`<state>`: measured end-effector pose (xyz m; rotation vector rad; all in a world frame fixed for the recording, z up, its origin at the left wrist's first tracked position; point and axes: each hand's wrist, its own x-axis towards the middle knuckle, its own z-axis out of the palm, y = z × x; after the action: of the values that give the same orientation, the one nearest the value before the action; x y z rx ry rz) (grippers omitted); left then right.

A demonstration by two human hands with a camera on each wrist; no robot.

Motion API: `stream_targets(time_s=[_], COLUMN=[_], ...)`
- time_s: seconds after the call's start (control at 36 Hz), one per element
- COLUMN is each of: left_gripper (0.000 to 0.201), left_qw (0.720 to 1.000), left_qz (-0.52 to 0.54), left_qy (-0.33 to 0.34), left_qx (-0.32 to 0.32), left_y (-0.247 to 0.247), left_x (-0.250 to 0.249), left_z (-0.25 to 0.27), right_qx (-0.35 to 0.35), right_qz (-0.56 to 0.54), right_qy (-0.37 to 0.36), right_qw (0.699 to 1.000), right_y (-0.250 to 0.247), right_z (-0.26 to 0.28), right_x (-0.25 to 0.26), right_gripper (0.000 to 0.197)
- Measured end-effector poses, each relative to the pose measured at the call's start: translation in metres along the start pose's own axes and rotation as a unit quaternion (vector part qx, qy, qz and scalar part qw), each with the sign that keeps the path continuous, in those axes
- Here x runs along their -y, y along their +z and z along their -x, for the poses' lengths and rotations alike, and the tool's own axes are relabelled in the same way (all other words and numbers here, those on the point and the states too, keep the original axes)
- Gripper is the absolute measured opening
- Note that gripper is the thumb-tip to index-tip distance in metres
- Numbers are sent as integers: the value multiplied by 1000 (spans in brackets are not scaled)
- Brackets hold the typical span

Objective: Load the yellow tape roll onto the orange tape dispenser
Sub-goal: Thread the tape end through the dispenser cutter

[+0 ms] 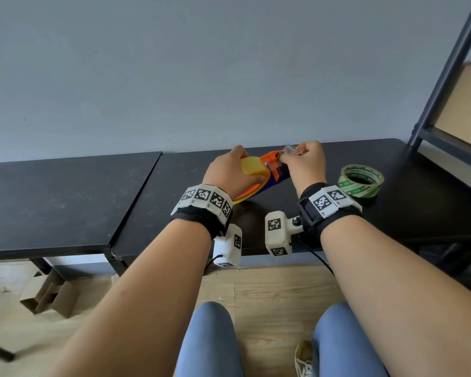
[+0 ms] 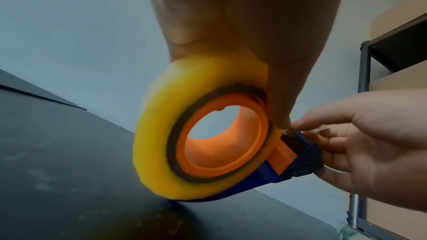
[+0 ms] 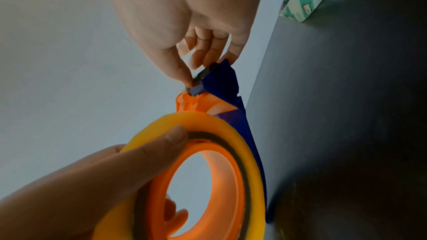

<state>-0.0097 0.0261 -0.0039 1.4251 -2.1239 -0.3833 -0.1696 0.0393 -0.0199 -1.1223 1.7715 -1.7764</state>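
Tape roll: where seated on the hub, yellow tape roll point(image 2: 159, 134) encircling the orange ring of the orange tape dispenser point(image 2: 221, 140); brown core visible between the two.
Dispenser: tilted, lower blue edge touching the dark worktop point(image 1: 283, 213); blue-taped cutter end pointing away from the roll.
Left grip: left hand point(image 1: 229, 172) curled over the roll's top, thumb across its side face, holding roll and dispenser together.
Right grip: right hand point(image 1: 305, 161) narrowed to a pinch, thumb and fingertips point(image 3: 184, 78) closed at the cutter end; whether on the tape's end or the blade, cannot tell.
Surroundings: green tape roll point(image 1: 360, 180) flat on the worktop, right of the hands, apart; shelf frame point(image 1: 446, 77) far right.
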Motion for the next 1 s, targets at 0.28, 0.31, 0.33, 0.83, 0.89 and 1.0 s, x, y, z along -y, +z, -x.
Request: stream_targets(time_s=[0.28,0.31,0.33,0.83,0.89,1.0], left_gripper=[48,49,48,40,36,33], left_qw=[1000,1000,1000,1000,1000,1000], left_qz=[0,0,-1,7,3,-11], left_qy=[-1,-2,-2,6,2,-6], left_qx=[-13,-15,-18,-14,-17,-13], left_y=[3,3,3,-1,-1,0], left_x=[-4,-5,-5,-10,-12,-15], left_z=[3,3,4,6,6,6], right_qx=[-22,-23,-23,25,14,-12], right_qz=[-78,-85,-92,-85,-90,-99], right_qy=[124,127,124,95,97,91], right_qw=[989,988,988,992,991,991], right_y=[-2,-1,-2,-5,-4,-5], right_z=[-3,-2,-1,-1,0,2], right_x=[-1,-1,0,-2,-3,-6], right_gripper=[22,20,21,16,16,16])
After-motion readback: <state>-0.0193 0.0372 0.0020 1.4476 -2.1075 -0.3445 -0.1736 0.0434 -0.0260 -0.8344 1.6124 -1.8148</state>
